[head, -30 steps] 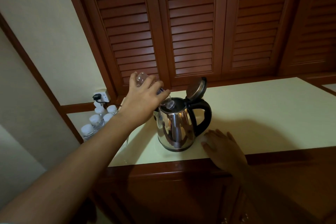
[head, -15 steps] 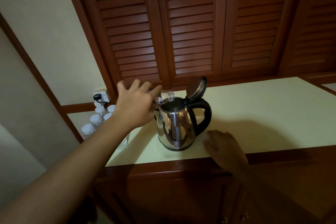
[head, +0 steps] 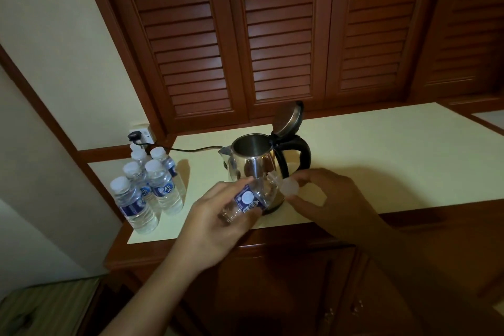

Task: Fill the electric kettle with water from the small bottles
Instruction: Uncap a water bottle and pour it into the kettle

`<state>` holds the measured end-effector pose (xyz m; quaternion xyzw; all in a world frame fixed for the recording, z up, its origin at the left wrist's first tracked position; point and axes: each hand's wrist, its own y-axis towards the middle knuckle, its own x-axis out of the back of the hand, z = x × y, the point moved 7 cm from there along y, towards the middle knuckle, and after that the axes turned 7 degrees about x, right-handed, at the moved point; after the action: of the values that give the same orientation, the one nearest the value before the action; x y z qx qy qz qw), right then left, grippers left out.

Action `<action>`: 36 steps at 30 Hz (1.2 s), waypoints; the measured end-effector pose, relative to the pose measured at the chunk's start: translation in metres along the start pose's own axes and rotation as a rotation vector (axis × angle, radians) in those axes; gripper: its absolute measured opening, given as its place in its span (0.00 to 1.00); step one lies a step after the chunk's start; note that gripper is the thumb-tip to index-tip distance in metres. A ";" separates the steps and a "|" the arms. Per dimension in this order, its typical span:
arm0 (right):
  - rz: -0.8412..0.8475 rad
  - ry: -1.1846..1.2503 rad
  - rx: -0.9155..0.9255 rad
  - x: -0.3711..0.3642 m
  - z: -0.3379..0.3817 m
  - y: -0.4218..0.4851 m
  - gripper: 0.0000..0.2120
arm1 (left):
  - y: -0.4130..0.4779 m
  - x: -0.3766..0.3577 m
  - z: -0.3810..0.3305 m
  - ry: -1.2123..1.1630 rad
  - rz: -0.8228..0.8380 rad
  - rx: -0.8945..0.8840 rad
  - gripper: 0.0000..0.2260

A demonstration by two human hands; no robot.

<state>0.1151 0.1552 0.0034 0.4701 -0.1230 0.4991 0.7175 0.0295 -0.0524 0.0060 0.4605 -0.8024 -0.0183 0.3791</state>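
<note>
Two hands meet just in front of the kettle [head: 253, 163], which stands lid [head: 287, 118] up on the counter [head: 381, 144]: your left hand [head: 218, 224] grips a tilted small bottle [head: 246, 200], seemingly empty though blurred, your right hand [head: 335, 199] pinches a white cap [head: 290, 188] beside its mouth, and capped bottles [head: 152, 185] cluster further left.

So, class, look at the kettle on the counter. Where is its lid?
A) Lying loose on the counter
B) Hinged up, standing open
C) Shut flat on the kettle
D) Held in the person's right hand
B: the lid stands tilted up on its hinge above the black handle, which leaves the round mouth of the kettle uncovered.
</note>
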 end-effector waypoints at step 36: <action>-0.005 -0.201 0.236 0.127 -0.013 0.016 0.18 | 0.053 -0.214 -0.064 -1.358 1.310 0.471 0.27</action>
<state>0.1579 0.2426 0.0872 0.5991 -0.1336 0.4588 0.6425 0.0926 0.1592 -0.0550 -0.1219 -0.9307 0.0954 -0.3315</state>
